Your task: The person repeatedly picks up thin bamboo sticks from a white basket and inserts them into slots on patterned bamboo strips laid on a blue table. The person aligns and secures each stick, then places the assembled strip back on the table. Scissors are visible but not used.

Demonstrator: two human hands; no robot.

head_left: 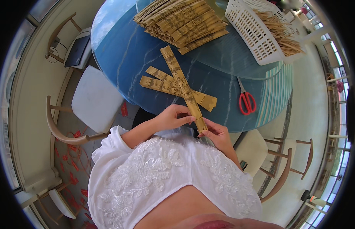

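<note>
around us, chairs stand on both sides of the blue table (122,63). a glass disc (223,55) covers its far part, carrying a pile (183,24) of gold packets and, to the right, a white basket (249,32) of thin sticks (285,36). the scissors (247,100), red-handled, lie right of our hands, blades pointing far. a laptop (77,51) sits on the far left chair (85,57).

between pile and hands, the held packet (182,84) slants from far left to near right, crossing above two loose packets (156,84) and blocking our view of their middles.

our left hand (173,117) pinches the held packet's left edge with thumb and finger; our right hand (218,135) has thumb and fingers closed on its near end.

we count one held packet, two loose packets, one pair of scissors, one basket, one laptop and at least five chairs. the packets in the pile overlap too much for us to count, as do the sticks.

the pile and basket are cut off at the far edge. our fingertips under the held packet are hidden, and we cannot tell whether it touches the loose packets.
</note>
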